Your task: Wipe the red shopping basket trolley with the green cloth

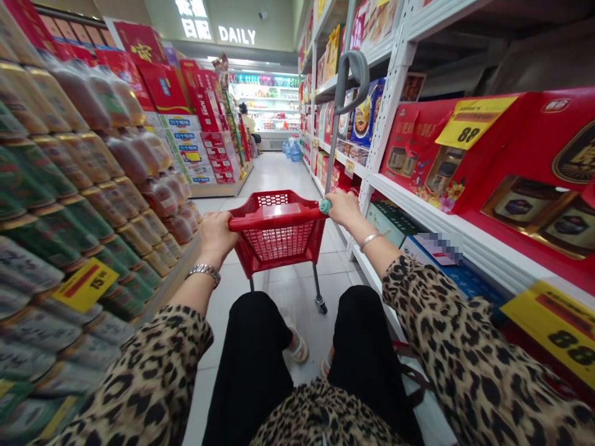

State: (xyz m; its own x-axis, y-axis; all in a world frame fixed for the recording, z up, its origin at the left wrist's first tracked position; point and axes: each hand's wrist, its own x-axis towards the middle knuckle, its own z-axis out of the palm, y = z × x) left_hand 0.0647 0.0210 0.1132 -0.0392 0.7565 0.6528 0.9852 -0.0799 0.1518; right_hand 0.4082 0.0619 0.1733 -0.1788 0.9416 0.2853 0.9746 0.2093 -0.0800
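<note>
Left hand and right hand, both closed around the handle bar of a small red plastic mesh shopping trolley standing on the pale tiled aisle floor between stocked shelves.

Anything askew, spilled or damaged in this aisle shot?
Nothing spilled or damaged. The one oddity is a grey hooked pole standing upright beside the right hand at the end of the red cart's handle; whether it belongs to the cart is unclear. The left hand grips the handle's other end.
</note>
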